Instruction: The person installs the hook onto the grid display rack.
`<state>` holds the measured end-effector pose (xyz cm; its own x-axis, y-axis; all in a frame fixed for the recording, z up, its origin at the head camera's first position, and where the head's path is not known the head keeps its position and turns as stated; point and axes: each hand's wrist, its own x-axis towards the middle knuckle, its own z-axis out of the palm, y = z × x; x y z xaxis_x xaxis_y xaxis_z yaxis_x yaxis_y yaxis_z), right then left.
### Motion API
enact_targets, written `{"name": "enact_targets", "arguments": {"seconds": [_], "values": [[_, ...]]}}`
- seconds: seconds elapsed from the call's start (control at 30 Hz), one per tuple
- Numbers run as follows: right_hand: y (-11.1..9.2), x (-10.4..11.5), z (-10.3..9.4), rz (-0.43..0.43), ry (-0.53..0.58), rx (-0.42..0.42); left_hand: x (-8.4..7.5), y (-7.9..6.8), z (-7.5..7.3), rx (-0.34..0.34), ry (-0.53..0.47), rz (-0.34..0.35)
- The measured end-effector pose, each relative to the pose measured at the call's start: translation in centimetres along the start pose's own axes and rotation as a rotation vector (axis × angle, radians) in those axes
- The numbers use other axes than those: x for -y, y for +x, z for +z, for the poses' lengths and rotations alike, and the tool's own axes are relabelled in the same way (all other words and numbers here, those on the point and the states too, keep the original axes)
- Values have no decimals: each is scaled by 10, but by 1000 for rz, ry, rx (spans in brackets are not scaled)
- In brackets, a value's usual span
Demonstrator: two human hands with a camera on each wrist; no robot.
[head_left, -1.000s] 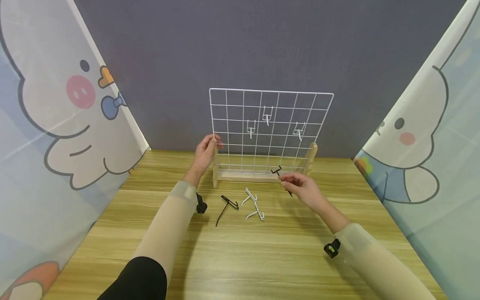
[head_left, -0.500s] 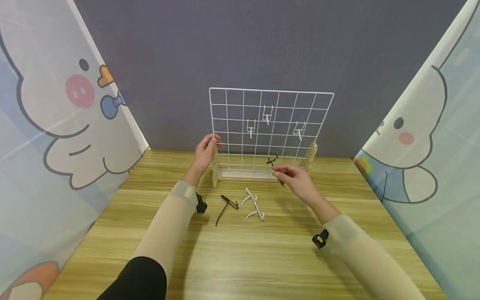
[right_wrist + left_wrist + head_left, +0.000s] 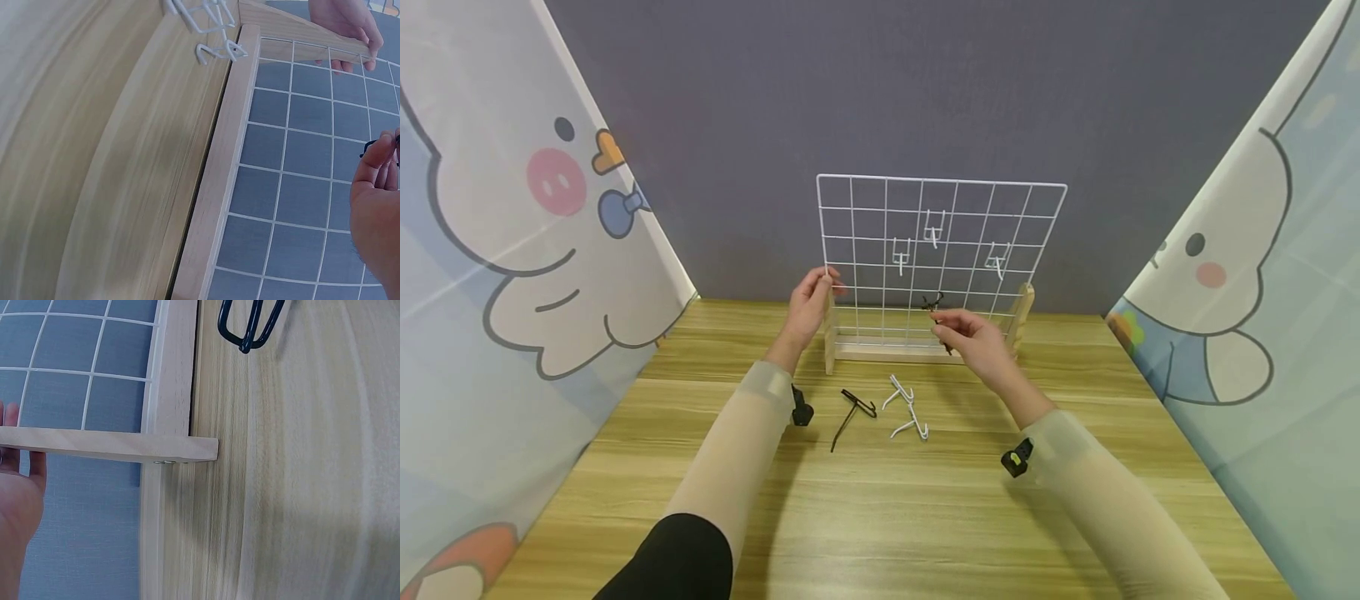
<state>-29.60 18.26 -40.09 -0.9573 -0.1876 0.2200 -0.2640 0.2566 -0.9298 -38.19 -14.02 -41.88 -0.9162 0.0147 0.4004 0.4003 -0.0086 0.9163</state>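
A white wire grid panel [image 3: 865, 221] stands upright in a wooden stand [image 3: 895, 356]. My left hand [image 3: 807, 307] grips the stand's left upright [image 3: 106, 442] beside the grid's edge, thumb in front. Between thumb and fingers my right hand [image 3: 977, 343] pinches a black metal display hook [image 3: 932, 303], its forked end up, in front of the grid's lower middle. Whether that hook touches the wires cannot be told; in the right wrist view the fingers largely hide it. Three white hooks hang on the grid, one of them a white hook [image 3: 933, 232] near the top middle.
On the wood-grain table [image 3: 895, 517], before the stand, lie a second black hook [image 3: 854, 407] and two white hooks, a farther white hook [image 3: 898, 390] and a nearer white hook [image 3: 913, 423]. A grey wall [image 3: 737, 167] rises behind; printed cloths flank both sides.
My right hand has moved left and up, away from me, carrying the black hook to the front of the grid. My left hand stays on the upright.
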Motion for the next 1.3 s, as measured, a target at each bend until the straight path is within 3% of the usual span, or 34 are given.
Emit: {"name": "enact_targets", "arguments": {"seconds": [0.53,1.3], "values": [[21,-8,12,-7,66,-62,1,-1,-1,2,-22,-10],[34,-20,25,29,47,-100,-1,0,-2,13,-10,-5]]}}
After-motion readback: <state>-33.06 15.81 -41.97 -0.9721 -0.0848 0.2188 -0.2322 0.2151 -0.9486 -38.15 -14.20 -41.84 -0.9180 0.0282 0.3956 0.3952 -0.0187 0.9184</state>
